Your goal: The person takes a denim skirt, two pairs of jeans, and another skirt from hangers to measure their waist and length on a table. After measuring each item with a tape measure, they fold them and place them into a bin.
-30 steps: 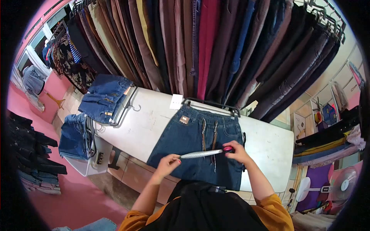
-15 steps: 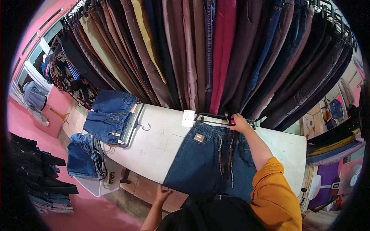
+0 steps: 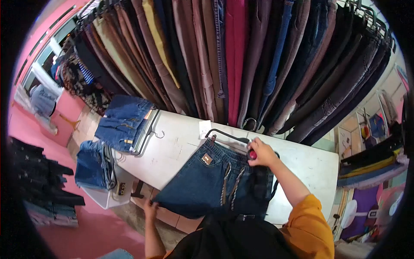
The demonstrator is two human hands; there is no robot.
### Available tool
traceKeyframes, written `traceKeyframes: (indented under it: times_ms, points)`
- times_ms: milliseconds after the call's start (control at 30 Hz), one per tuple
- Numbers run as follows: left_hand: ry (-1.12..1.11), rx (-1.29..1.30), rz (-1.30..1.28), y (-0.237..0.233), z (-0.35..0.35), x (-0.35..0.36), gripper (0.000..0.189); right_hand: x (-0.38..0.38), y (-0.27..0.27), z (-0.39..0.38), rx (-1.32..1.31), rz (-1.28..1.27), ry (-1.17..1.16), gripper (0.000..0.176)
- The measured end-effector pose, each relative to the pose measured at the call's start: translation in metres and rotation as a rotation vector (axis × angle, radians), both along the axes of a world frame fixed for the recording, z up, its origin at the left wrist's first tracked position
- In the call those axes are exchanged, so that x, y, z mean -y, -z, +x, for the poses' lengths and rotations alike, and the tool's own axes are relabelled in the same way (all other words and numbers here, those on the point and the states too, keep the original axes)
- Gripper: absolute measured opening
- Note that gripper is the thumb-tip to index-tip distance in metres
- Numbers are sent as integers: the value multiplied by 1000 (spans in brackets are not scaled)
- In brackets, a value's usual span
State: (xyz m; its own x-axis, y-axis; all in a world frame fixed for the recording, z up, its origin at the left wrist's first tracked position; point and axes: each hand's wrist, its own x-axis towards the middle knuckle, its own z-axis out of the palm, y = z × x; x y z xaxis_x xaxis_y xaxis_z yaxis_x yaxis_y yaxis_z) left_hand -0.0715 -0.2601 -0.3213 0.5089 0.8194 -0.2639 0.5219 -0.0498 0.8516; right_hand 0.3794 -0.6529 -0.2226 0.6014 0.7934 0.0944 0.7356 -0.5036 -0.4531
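My right hand (image 3: 261, 153) is closed around a red, round object (image 3: 252, 154) at the garment's far waistband; my left hand (image 3: 151, 209) pinches its near-left hem. The denim garment (image 3: 202, 183) lies on the white counter (image 3: 172, 149), right of the folded jeans (image 3: 123, 125).

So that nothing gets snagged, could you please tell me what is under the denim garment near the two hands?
The denim garment lies mostly on the white table. Anything flat between them is covered, so I cannot see it.
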Motion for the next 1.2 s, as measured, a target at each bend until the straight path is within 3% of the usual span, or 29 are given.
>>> traceKeyframes:
  times_ms: [33,67,100,133,167,200,233,267,300,333,367,400,433,467,500,567,600,633,700,733,800,900,967,1033,1067,1100,1133,1200]
  points:
    - [25,54,7,-23,10,-13,15,8,-9,-15,-52,26,39,59]
    - [60,-107,333,-45,16,-19,15,15,-20,-30,-105,52,67,59]
    - [39,19,517,-51,27,-32,17,25,-27,-45,-75,125,122,57]
    - [74,-163,564,-82,41,-40,19,37,-34,-57,-48,200,170,56]
    - [10,-105,626,-128,72,-22,20,50,-45,-66,-13,257,223,55]
    - [59,8,609,-116,86,-51,20,64,-52,-73,17,315,280,54]
    - [8,-109,626,-168,124,-24,24,83,-47,-78,67,376,334,51]
    - [95,-41,754,-182,154,-21,27,103,-40,-82,112,440,397,49]
    - [37,38,1003,-171,191,-25,26,123,-42,-86,-96,507,529,46]
    - [-4,149,896,-170,232,-18,28,143,-45,-89,-305,564,663,43]
    - [47,148,818,-207,263,28,27,165,-43,-89,-303,599,737,41]
    - [116,206,687,-211,293,56,31,189,-35,-88,-296,630,813,39]
    - [298,274,342,-220,306,88,39,214,-20,-84,-161,567,823,37]
    - [423,396,648,-186,324,106,45,243,-3,-81,-22,502,832,36]
    - [547,349,730,-176,320,134,46,270,15,-81,70,412,852,35]
    - [703,380,620,-129,295,179,37,314,57,-90,165,279,931,33]
    - [813,336,604,-76,277,191,31,332,79,-97,169,238,994,33]
    - [820,103,472,-61,246,212,34,349,100,-104,128,219,1051,35]
    - [896,-78,511,-22,179,240,49,371,121,-112,64,195,1102,39]
    - [1007,-158,440,-24,155,243,50,373,125,-115,40,192,1094,39]
    - [1001,-119,590,-17,126,253,52,367,130,-114,143,207,1042,38]
    - [1002,-110,599,-7,122,253,46,352,124,-116,-60,342,1021,36]
    - [985,-250,336,11,131,245,42,354,136,-111,12,376,1026,35]
    - [976,-140,260,13,133,233,44,343,125,-113,14,377,1033,34]
    - [992,-38,183,11,134,224,46,339,114,-117,-139,446,1059,32]
    - [1063,-52,145,-22,134,211,51,336,104,-119,-296,512,1083,34]
    - [1113,-18,116,-39,134,199,54,333,97,-119,-296,514,1080,34]
    - [1272,-33,213,-24,129,173,45,328,81,-121,-346,511,1105,35]
